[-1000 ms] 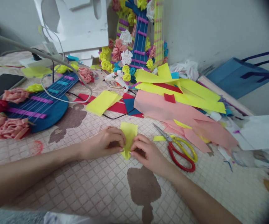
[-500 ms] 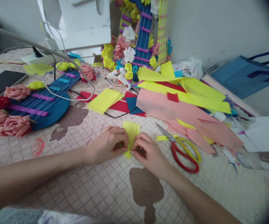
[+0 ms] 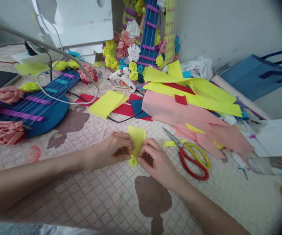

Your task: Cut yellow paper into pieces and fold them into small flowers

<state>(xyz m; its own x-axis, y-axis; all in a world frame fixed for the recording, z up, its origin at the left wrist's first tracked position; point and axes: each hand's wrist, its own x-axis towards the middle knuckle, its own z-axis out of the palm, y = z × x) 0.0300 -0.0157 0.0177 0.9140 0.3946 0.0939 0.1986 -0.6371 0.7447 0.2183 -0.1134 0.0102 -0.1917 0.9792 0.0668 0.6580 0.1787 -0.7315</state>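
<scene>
Between my hands is a small piece of yellow crepe paper [image 3: 137, 137], pinched narrow near its lower end, where a short flared tip shows. My left hand [image 3: 118, 147] grips its left edge, thumb and fingers closed. On the opposite edge, my right hand [image 3: 153, 156] is closed in a pinch too. The fingers partly hide the paper's sides. Just right of my right hand lie scissors [image 3: 189, 153] with one red and one yellow handle, beside a yellow strip [image 3: 169, 143]. Beyond my hands rests a stack of yellow paper pieces [image 3: 108, 103] on red paper [image 3: 123, 110].
A blue paper guitar [image 3: 50, 109] with paper roses lies at left, a white cable [image 3: 67, 101] looped over it. A glue gun [image 3: 123, 78] stands at the back. Pink sheets [image 3: 175, 111] and yellow sheets [image 3: 209, 94] spread to the right. The tablecloth [image 3: 94, 195] has worn brown patches.
The view has shifted slightly, so the guitar sits a little further left. Both hands stay on the yellow crepe paper, with the left fingers slightly moved at its pinched lower part.
</scene>
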